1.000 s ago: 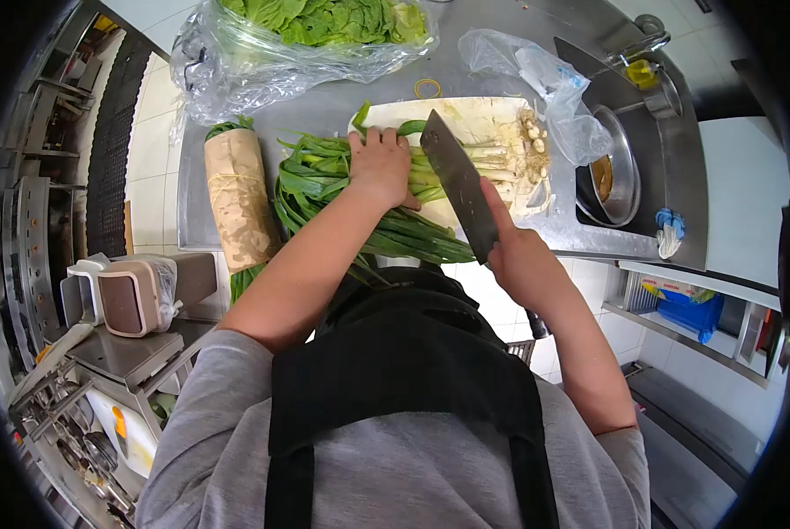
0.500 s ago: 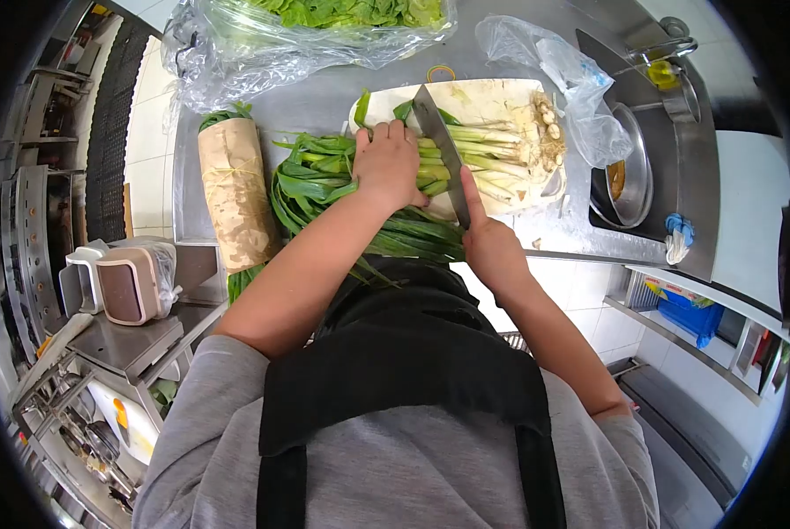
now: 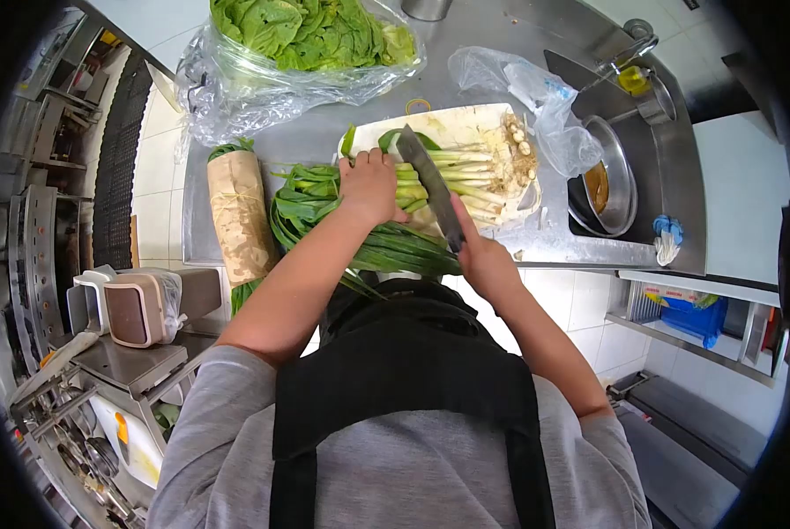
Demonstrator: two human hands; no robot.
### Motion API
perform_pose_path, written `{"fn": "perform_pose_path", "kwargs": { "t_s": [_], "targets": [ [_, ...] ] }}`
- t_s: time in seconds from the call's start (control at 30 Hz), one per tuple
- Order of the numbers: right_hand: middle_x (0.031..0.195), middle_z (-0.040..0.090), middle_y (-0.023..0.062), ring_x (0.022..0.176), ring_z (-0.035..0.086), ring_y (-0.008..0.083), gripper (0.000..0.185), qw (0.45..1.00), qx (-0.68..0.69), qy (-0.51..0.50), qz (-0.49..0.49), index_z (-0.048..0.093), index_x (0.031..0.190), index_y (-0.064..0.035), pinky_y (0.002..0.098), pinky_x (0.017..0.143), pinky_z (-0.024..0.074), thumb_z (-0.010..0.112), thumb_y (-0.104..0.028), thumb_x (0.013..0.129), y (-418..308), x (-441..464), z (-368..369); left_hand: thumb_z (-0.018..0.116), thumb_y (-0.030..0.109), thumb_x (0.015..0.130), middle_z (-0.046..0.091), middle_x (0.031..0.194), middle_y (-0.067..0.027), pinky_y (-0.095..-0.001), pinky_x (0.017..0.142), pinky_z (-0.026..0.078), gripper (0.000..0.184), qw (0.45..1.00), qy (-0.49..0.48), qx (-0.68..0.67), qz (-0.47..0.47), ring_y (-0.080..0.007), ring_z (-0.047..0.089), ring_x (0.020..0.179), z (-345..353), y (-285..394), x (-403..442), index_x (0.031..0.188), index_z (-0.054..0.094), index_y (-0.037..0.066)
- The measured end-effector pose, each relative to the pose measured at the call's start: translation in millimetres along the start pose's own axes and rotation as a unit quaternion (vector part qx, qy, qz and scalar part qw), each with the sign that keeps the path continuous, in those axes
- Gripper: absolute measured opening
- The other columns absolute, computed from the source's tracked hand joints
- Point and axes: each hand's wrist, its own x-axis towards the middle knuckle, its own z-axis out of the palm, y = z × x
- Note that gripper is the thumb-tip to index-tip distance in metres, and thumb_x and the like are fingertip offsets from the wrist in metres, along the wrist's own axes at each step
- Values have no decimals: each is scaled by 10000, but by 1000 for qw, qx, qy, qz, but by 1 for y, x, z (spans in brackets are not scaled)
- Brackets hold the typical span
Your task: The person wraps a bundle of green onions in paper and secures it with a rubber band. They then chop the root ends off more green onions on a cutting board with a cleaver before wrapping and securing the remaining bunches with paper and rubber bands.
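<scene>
Long green onions lie across a white cutting board, roots to the right and dark leaves hanging over the counter's near edge. My left hand presses on the bunch with its fingers bent round the stalks. Just to its right, my right hand grips a cleaver, index finger along the blade. The blade stands across the stalks, its lower edge hidden. A paper-wrapped bundle with green tips lies left of the board.
Leafy lettuce in clear plastic sits at the back left. A crumpled plastic bag lies between the board and the sink, which holds metal bowls. A yellow rubber band is behind the board.
The cleaver has turned from its broad side showing to a more upright blade and shifted left over the stalks. My left hand keeps its hold. The whole view has shifted a little.
</scene>
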Motion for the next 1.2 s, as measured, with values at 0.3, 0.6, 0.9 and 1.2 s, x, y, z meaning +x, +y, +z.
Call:
{"fn": "perform_pose_path", "kwargs": {
  "t_s": [0.3,0.6,0.9,1.2],
  "targets": [
    [628,613,195,592,646,382,820,984,118,116,64,129,1601,-209,471,573,490,533,-25,912,65,-84,-54,772,749,592,334,1552,-133,-639,1176,135,1160,978,190,-29,75,-334,285,1456,-20,43,-17,1491,410,113],
    [659,624,193,599,640,378,800,985,41,137,92,144,1596,-227,484,575,482,505,-4,918,122,-66,-90,874,456,665,440,1404,-190,-513,1181,265,1250,993,-10,-13,113,-357,406,1348,-19,106,27,1592,126,75],
    [675,614,205,611,627,393,803,988,79,120,46,186,1591,-234,494,579,486,524,-13,897,148,-50,-87,841,247,708,553,1226,-182,-459,1004,421,1065,982,66,-35,175,-345,566,1144,12,110,28,1570,223,146],
    [648,602,191,578,613,360,773,983,151,75,74,202,1588,-212,449,597,480,514,9,916,174,-53,-87,819,261,721,633,1143,-196,-462,946,460,942,984,78,-112,117,-332,627,1072,-12,120,21,1519,338,117]
  ]
}}
